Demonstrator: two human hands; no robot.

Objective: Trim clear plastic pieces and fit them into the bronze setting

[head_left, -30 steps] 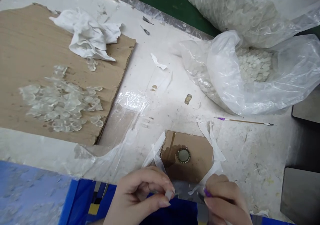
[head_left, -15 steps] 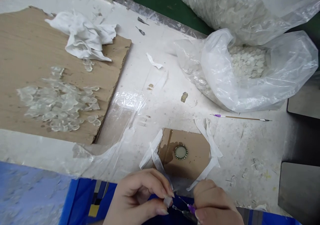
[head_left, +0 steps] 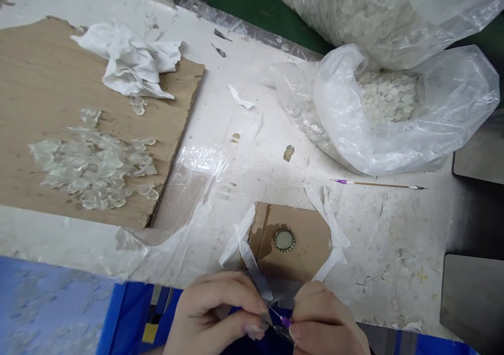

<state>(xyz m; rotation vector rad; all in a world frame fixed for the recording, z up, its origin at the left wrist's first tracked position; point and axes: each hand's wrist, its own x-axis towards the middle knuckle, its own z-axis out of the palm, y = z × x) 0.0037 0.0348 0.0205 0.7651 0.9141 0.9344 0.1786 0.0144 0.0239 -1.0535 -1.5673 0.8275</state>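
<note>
At the table's near edge my left hand [head_left: 220, 313] pinches a small clear piece between thumb and fingers. My right hand [head_left: 326, 323] is closed on a thin needle tool with a purple collar [head_left: 284, 321], its tip touching that piece. Just beyond my hands a small taped-down cardboard square [head_left: 311, 239] carries a round metal bezel [head_left: 284, 239].
A big cardboard sheet [head_left: 47, 71] at the left holds a heap of clear discs [head_left: 94, 160] and a crumpled white cloth [head_left: 129, 61]. Two plastic bags of pale pieces [head_left: 389, 103] fill the far right. A second needle tool [head_left: 378, 185] lies in front of them. Dark trays [head_left: 472, 297] sit at the right edge.
My right hand has moved left toward my left hand, bringing the needle tip onto the pinched piece. The view has shifted slightly.
</note>
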